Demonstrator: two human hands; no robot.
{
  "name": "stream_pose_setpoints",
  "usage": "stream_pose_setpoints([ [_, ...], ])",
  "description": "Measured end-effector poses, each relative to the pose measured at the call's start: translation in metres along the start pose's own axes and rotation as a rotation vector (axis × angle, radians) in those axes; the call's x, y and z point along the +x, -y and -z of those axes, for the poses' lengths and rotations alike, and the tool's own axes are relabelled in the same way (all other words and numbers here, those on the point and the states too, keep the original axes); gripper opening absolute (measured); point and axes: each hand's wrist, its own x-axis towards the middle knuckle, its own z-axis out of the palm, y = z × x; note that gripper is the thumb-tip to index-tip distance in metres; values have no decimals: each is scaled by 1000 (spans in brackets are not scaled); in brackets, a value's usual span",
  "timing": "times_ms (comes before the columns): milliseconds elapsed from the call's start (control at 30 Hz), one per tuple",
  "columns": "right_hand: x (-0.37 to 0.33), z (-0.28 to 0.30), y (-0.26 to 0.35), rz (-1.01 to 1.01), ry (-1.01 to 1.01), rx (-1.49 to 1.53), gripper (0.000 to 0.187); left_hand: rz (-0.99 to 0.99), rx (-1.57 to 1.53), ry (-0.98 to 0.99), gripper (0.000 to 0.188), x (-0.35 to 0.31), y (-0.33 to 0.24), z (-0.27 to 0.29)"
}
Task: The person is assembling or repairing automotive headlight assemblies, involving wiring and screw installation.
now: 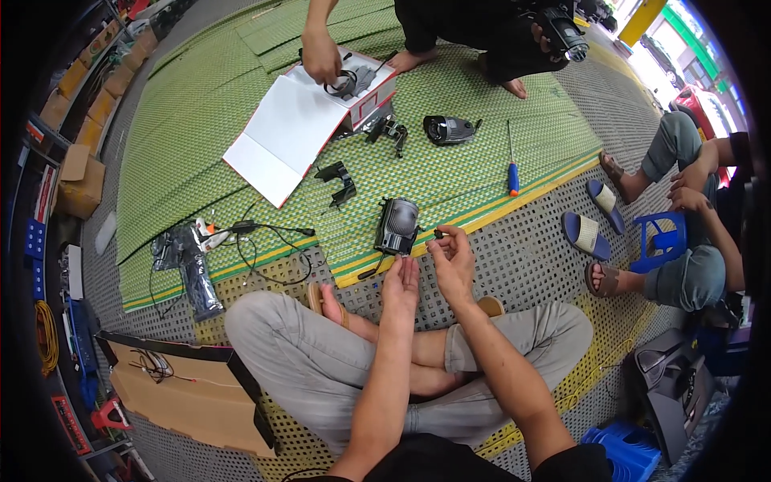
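Note:
A black lamp with a ribbed, rounded front (398,225) lies at the mat's edge, straight in front of me, with a short black cable (371,271) at its base. My left hand (401,283) is palm up just below it, fingers stretched out at its lower edge; whether they bear its weight I cannot tell. To the right of the lamp, my right hand (454,263) pinches a small black part (438,234) between thumb and fingertips. The part's exact kind is too small to make out. Beyond the lamp lies a black bracket (337,183).
On the green mat (201,136) are an opened white-and-red box (281,132), another black lamp (451,130), more brackets (388,133), a screwdriver (512,178) and tangled cables (249,233). One person reaches into the box, holding a lamp (564,36); another sits right. A cardboard tray (189,394) lies left.

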Motion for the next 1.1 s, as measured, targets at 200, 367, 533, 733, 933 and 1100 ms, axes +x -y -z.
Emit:
stream_pose_setpoints([
  [200, -3, -5, -8, 17, 36, -104, 30, 22, -43, -42, 14, -2, 6, -2],
  [367, -1, -8, -14, 25, 61, -105, 28, 64, -57, 56, 10, 0, 10, 2],
  [533, 1, -10, -7, 42, 61, -234, 26, 10, -65, 77, 9, -5, 17, 2],
  [733, 1, -9, -2, 45, 91, -362, 24, -186, 14, 16, 14, -24, 32, -13],
  [933, 1, -10, -9, 119, 58, -416, 25, -270, -11, 43, 13, -24, 46, -10],
  [1100, 3, -6, -15, 171, 18, -499, 25, -375, 37, 66, 16, -24, 57, -8],
])
